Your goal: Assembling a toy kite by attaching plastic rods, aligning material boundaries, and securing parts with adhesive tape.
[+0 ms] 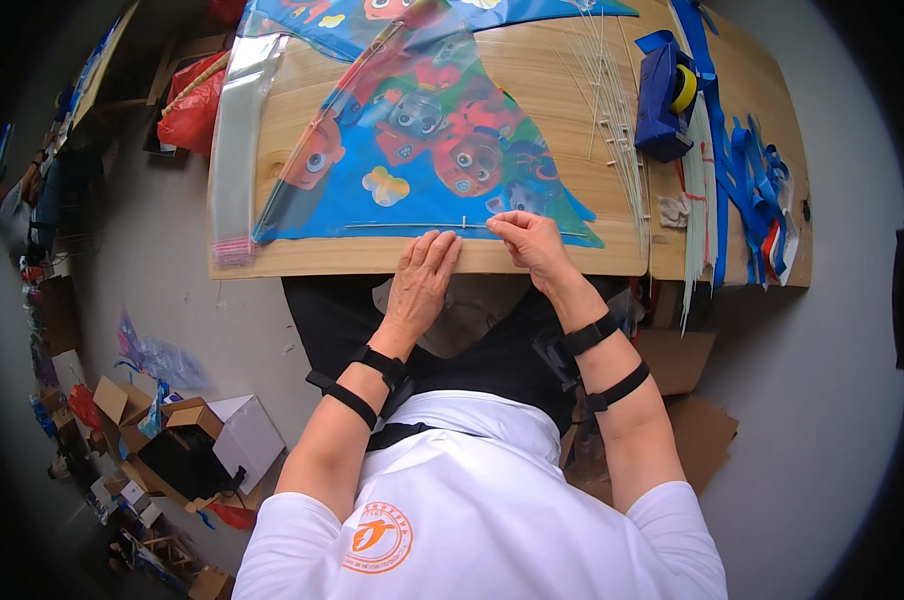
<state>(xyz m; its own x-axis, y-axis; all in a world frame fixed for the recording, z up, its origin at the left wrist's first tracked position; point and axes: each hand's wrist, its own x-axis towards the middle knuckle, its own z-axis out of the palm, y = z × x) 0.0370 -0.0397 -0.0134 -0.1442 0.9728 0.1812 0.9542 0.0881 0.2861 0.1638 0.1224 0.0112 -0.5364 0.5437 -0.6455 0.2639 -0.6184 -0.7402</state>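
Observation:
A triangular kite sail point(322, 205), blue with printed cartoon characters, lies on the wooden table with its wide edge toward me. Along that near edge runs a thin white rod point(402, 225), with a small white connector point(463, 222) standing on it. My left hand point(422, 280) rests flat on the table's near edge, its fingertips at the sail's border just below the rod. To the right of the connector, my right hand point(537, 245) is closed in a pinch on the rod. The exact contact between its fingertips is hidden.
Several thin white rods with small connectors point(617, 130) lie to the right. Beyond them are a blue tape dispenser point(664, 105) and blue ribbons point(752, 180). Clear plastic sleeves point(237, 150) lie at the left edge. Another printed sail point(542, 12) lies at the back.

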